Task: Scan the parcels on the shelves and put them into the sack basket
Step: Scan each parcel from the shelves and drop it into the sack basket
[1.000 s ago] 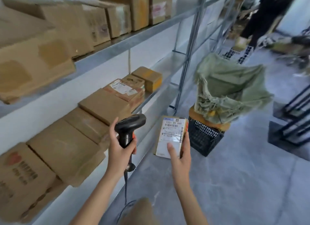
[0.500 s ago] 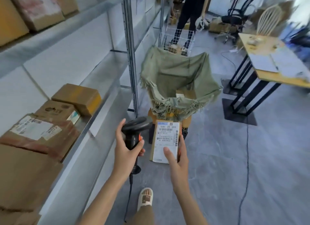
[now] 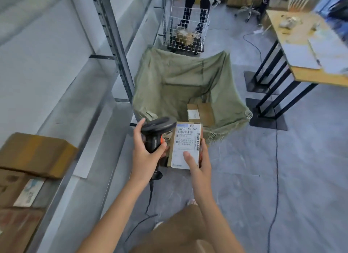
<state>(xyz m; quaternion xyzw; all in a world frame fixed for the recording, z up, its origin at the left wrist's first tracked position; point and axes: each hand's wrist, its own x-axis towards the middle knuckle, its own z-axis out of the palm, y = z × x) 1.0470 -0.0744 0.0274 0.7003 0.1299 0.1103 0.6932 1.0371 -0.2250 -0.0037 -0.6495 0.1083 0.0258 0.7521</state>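
While the scanner [image 3: 157, 133] is gripped in the left hand [image 3: 146, 154] and the parcel [image 3: 186, 145] pinched by the right hand [image 3: 200, 164], the label should be kept flat before release over the sack basket [image 3: 169, 79].

Grey concrete floor [image 3: 282, 177], metal shelving upright [image 3: 113, 45] at left, wooden table [image 3: 301, 51] on black legs at right, white wire cart [image 3: 186, 30] beyond, cables on floor.

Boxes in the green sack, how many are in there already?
1. One brown box lies at the bottom of the green sack, toward its right side, white label up. More may hide under the sack's folds. The parcel in the right hand is not in yet.
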